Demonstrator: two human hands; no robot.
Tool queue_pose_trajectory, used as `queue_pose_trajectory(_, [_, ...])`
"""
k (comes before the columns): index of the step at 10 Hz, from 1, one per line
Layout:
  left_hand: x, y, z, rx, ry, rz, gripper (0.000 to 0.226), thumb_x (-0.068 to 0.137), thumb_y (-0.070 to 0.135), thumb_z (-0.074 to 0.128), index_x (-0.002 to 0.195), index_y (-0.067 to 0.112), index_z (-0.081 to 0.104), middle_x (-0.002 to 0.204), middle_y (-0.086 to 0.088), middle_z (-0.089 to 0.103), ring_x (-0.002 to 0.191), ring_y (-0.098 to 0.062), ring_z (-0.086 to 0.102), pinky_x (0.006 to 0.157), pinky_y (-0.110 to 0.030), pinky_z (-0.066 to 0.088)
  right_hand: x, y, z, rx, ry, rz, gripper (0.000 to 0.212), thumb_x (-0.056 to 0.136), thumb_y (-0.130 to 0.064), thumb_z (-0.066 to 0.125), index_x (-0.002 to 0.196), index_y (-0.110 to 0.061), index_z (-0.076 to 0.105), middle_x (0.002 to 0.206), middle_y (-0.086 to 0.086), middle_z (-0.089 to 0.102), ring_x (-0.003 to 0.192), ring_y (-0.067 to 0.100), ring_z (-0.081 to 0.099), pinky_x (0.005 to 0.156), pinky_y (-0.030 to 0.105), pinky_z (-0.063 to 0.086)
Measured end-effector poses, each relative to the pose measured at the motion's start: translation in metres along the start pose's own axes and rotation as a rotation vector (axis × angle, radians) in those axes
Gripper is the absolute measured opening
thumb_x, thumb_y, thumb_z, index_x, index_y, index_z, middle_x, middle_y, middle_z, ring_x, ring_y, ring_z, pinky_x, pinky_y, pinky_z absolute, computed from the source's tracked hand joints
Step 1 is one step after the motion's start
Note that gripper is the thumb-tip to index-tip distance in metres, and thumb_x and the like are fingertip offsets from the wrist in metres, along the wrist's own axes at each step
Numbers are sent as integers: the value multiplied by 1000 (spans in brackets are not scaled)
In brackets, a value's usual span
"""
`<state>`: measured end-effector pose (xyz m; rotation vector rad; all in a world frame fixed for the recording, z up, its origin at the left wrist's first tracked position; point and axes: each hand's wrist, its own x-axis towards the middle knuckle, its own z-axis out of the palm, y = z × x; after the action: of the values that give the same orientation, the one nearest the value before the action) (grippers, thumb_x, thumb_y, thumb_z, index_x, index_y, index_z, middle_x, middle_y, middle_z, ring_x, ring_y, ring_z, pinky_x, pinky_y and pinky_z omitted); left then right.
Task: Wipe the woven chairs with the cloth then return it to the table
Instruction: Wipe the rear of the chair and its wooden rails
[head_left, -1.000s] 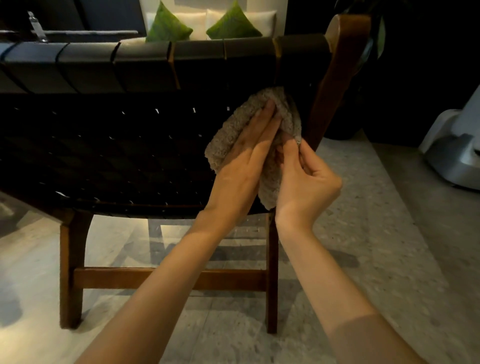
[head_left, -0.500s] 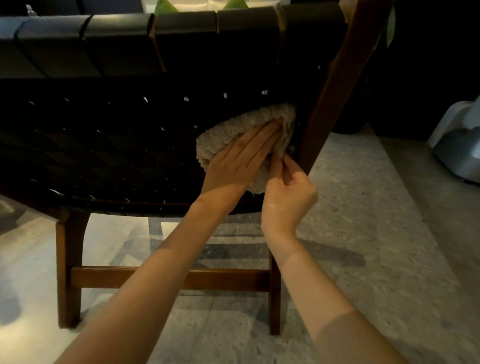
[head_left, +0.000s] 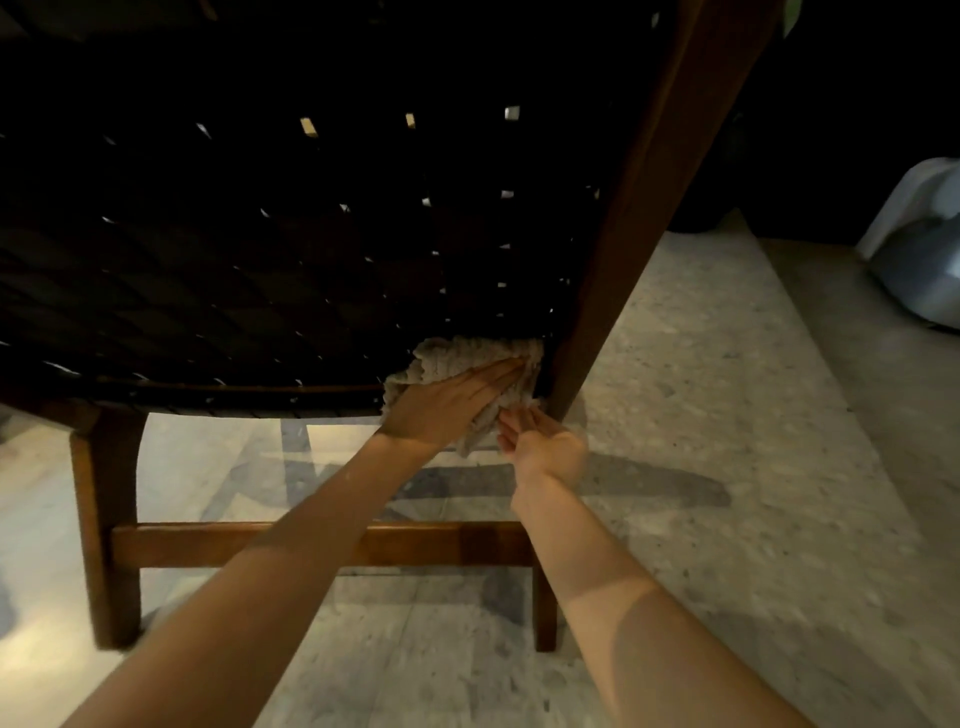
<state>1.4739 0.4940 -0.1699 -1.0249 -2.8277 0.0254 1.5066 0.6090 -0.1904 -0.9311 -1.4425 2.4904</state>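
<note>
Left hand (head_left: 447, 410), fingers flat, is pressing the cloth (head_left: 465, 357) against the chair (head_left: 311, 270); right hand (head_left: 545, 448) is touching its lower edge, grip unclear.

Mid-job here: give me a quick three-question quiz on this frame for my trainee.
1. True or false: the left hand presses the cloth with flat fingers against the woven chair back.
2. Where on the weave is the cloth? A) top edge B) lower right corner, beside the wooden post C) far left
3. Which hand is nearer that post?
Key: 1 true; 2 B; 3 the right hand.
</note>
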Motion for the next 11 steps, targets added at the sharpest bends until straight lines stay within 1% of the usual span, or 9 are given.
queue_pose_trajectory(2, [5,0,10,191,36,1,55,99,12,18,151,16,2,160,-1,4,146,-18,8,119,-34,9,6,0,-7,-155,-33,20,20,93,-1,57,111,6,61,86,16,66,85,27,67,76,36,54])
queue_pose_trajectory(3, [-4,2,13,-28,77,-52,55,101,22,35,151,19,12,158,2,14,144,-13,13,118,-28,10,4,-9,-18,-487,-100,-174,8,90,-6,62,94,-6,68,91,15,71,85,28,68,81,44,56])
queue_pose_trajectory(4, [-22,3,6,-485,288,-249,36,102,25,34,137,24,43,138,0,48,126,-16,45,105,-28,36,-10,-13,-25,-759,-148,-463,26,86,-8,64,69,-28,61,78,9,72,75,25,70,74,47,57])
queue_pose_trajectory(5, [-36,-6,0,-589,406,-493,24,99,18,43,122,23,49,115,1,60,104,-16,57,87,-26,44,-28,-11,-16,-851,-182,-690,14,85,-11,64,93,-20,57,77,7,70,70,22,70,64,42,59])
queue_pose_trajectory(6, [-49,-12,-1,-570,432,-549,28,95,16,51,123,14,49,109,-2,61,98,-19,59,83,-28,44,-33,-8,-5,-876,-250,-791,47,86,-20,65,126,-13,41,76,6,68,66,18,68,57,35,58])
queue_pose_trajectory(8, [-49,-13,1,-528,427,-576,36,97,21,49,131,14,39,98,-1,58,88,-19,60,76,-35,51,-18,-8,13,-890,-317,-813,28,88,-37,65,100,-14,57,70,-3,62,56,5,56,43,11,37])
queue_pose_trajectory(9, [-49,-17,-4,-553,456,-536,40,96,18,53,133,12,39,91,6,52,85,-18,59,69,-28,48,-13,-10,19,-905,-278,-911,16,91,-28,61,86,-13,59,73,0,57,58,6,51,52,18,32])
queue_pose_trajectory(10, [-61,-18,-7,-487,474,-508,41,94,22,56,133,13,46,104,2,55,94,-20,59,74,-19,44,-14,-8,21,-959,-231,-1130,25,90,-21,59,107,-3,64,111,16,58,97,28,53,77,23,35])
queue_pose_trajectory(11, [-79,-24,-8,-298,494,-478,41,91,21,62,128,8,53,120,-15,52,104,-31,56,83,-32,50,-21,-2,24,-934,-305,-1309,31,89,-20,54,112,-2,61,110,16,61,105,32,50,89,36,38])
